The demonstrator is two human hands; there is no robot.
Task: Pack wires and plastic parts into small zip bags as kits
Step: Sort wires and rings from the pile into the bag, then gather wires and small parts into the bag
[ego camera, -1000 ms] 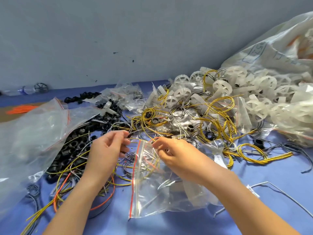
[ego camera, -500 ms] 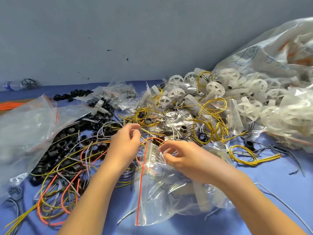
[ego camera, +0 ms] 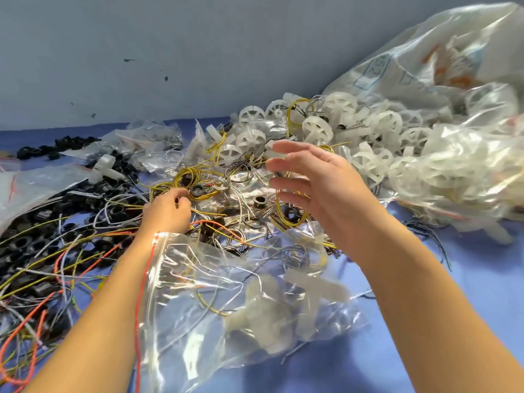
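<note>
1. Both hands are off the zip bag (ego camera: pixel 192 259) now. A moment ago they were working its mouth together, and since then the left hand (ego camera: pixel 167 212) has gone forward into the wires while the right hand (ego camera: pixel 323 191) has lifted clear.
2. The bag lies flat on the blue table cover (ego camera: pixel 482 293), nearest the camera and between the two forearms. Its red seal strip (ego camera: pixel 143 282) runs along the left forearm, and the top corner sits right at that wrist.
3. Inside the bag are white plastic parts (ego camera: pixel 263 319) bunched towards the near right, with thin wire loops spread through the rest.
4. The left hand is just beyond the bag's far corner, knuckles up. Its fingers are curled down into the tangle at the near edge of a yellow wire coil (ego camera: pixel 184 180). I can't tell whether they've pinched a strand.
5. The right hand hangs in the air above the pile, beyond the bag's far right corner. Its fingers are spread and relaxed, the palm is turned left, and it holds nothing.
6. Under that hand there are more yellow loops and two black rings (ego camera: pixel 293 214) lying loose among grey wires.
7. To the left is a heap of black ring parts (ego camera: pixel 42 225), with orange wires (ego camera: pixel 25 333) trailing across it towards the near edge.
8. At the back centre sit small filled zip bags (ego camera: pixel 150 137). To the right of them is a mound of white spoked wheels (ego camera: pixel 340 109).
9. On the far right, big clear sacks (ego camera: pixel 453 89) are piled against the grey wall (ego camera: pixel 170 52).
</note>
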